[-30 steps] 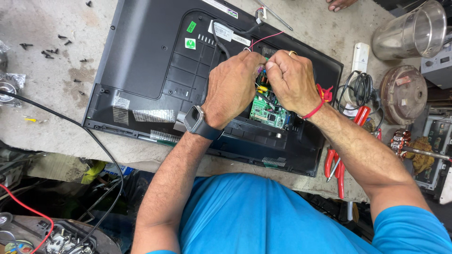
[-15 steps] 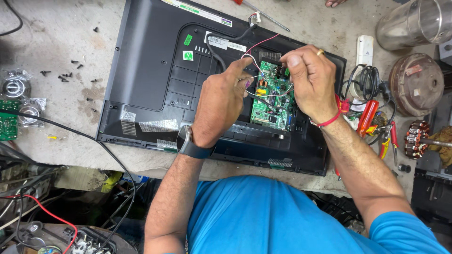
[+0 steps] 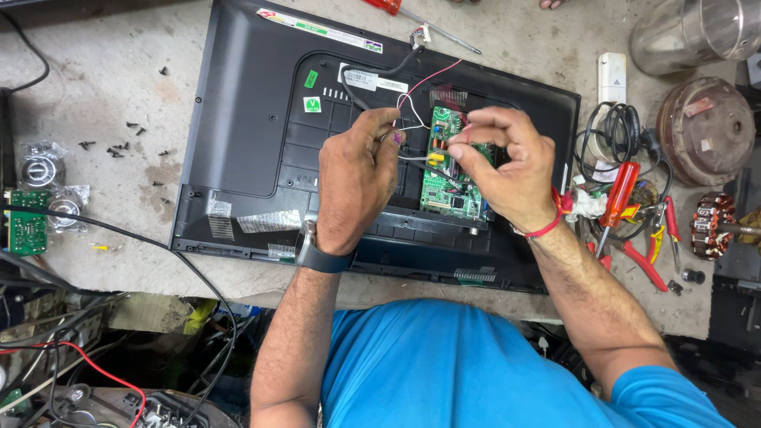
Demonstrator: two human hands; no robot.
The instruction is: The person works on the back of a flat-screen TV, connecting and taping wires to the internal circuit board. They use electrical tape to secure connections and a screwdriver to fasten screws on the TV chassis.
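- Head view: left hand [image 3: 357,186] pinches thin wires [image 3: 412,103]; right hand [image 3: 507,170] pinches a small part over the one green circuit board [image 3: 444,170].
- Board sits mid-right in the black TV back [image 3: 246,119], edges well clear; two hands crowd it.

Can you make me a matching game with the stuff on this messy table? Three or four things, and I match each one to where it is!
Things:
1. green circuit board
2. red-handled screwdriver
3. loose black screws
4. clear plastic jar

Places:
A. top right corner of the table
B. on the table left of the black TV back
C. between the left hand and right hand
D. in the tool pile right of the TV

Pairs: 1-C, 2-D, 3-B, 4-A
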